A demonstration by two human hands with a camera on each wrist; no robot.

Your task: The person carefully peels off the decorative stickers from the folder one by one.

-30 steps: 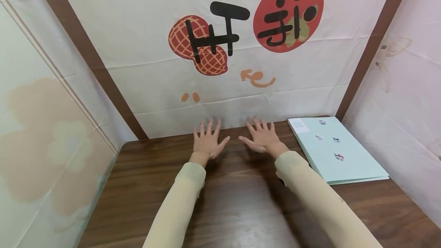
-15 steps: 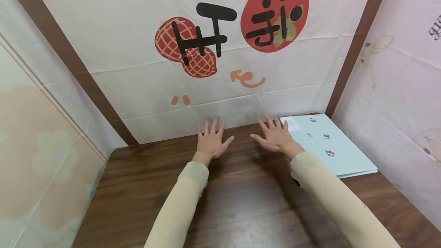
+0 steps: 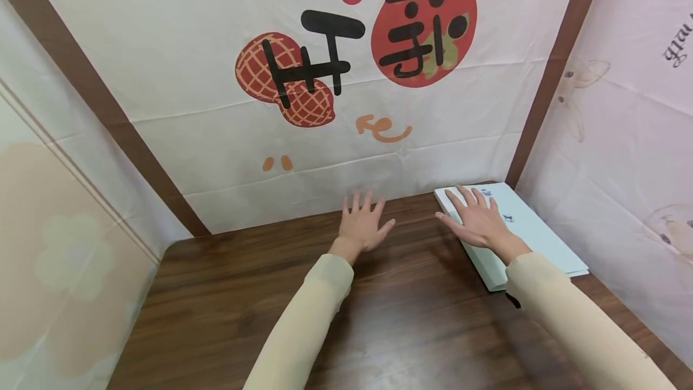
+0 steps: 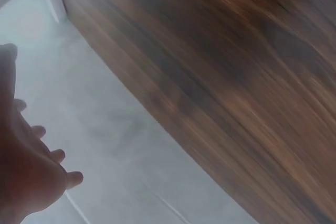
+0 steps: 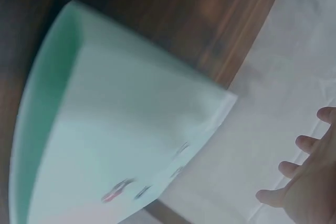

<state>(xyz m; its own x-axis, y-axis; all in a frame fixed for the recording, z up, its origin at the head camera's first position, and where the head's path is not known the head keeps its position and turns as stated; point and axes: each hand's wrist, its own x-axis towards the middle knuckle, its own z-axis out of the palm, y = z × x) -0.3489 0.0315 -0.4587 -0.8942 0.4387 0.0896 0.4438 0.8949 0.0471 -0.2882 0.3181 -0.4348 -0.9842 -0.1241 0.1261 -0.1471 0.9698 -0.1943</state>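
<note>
A pale mint-green folder (image 3: 533, 236) with small printed figures lies at the back right of the dark wooden table (image 3: 227, 294). My right hand (image 3: 476, 224) is over the folder's left part, palm down with fingers spread; contact with it cannot be told. In the right wrist view the folder (image 5: 131, 114) shows its open curved edge, and the right hand (image 5: 312, 182) is at the right side. Left of it, my left hand (image 3: 361, 227) is above the table near the back edge, fingers spread and holding nothing. The left wrist view shows that hand (image 4: 31, 166) at its lower left.
A white cloth wall (image 3: 216, 155) with printed peanuts and large characters rises behind the table. More cloth stands at the left (image 3: 65, 227) and right (image 3: 622, 155) sides. Brown strips (image 3: 124, 131) mark the back corners.
Both hands have moved to the right. The right hand has come from the bare table to over the folder, with fingers still spread. The head view has turned slightly.
</note>
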